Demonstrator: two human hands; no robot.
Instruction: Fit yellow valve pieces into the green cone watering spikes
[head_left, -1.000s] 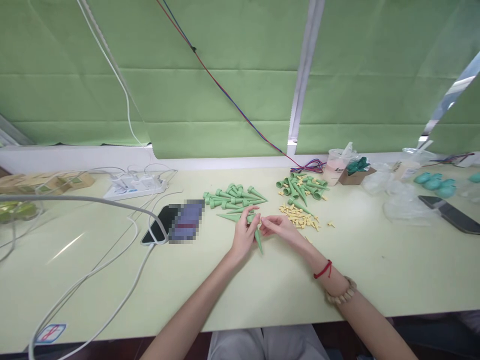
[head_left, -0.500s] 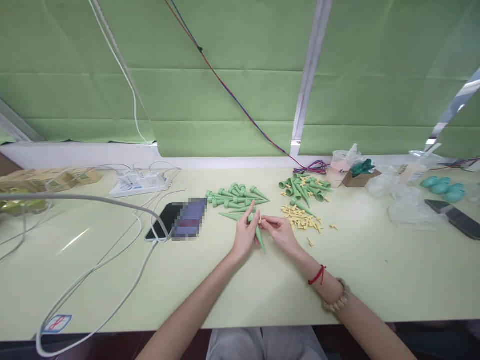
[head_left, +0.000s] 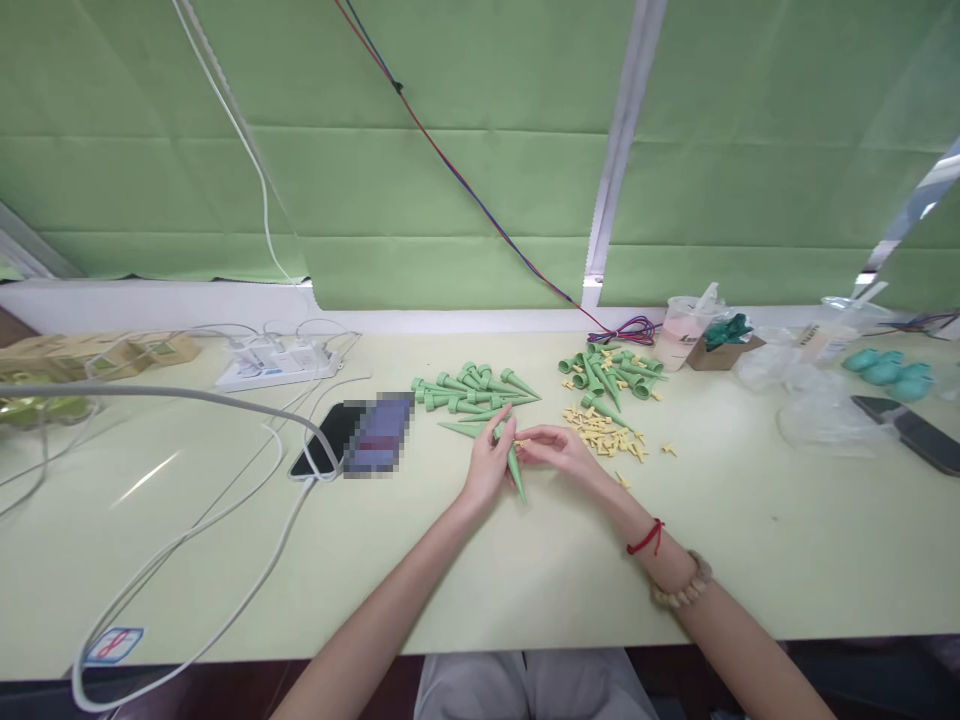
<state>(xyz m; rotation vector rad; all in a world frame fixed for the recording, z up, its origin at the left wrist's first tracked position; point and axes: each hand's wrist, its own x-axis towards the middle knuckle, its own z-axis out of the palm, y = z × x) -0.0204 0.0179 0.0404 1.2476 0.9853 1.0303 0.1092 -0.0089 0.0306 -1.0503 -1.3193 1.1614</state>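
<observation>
My left hand [head_left: 489, 464] is closed around a green plastic spike [head_left: 516, 474], whose tip points down toward me. Close against it, my right hand [head_left: 559, 448] has its fingertips pinched on a small yellow plug [head_left: 520, 443], mostly hidden by the fingers, at the spike's side. Beyond the hands lies a pile of green spikes with caps [head_left: 469, 385]. To the right are loose yellow plugs [head_left: 604, 435] in a heap, with more green spikes [head_left: 611, 372] lying open-ended behind them.
Two phones [head_left: 330, 440], one blurred out, lie left under a looping white cable [head_left: 281, 550]. A power strip [head_left: 277, 365] stands behind. At the back right are a cup [head_left: 679, 335], a small cardboard box [head_left: 721, 352], plastic bags [head_left: 821, 415], teal objects [head_left: 889, 372] and another phone [head_left: 911, 432].
My right hand has turned slightly, its fingers stretching across beside the spike, and its wrist has moved a little right. The yellow plug is now lower and more covered. My left hand keeps its hold.
</observation>
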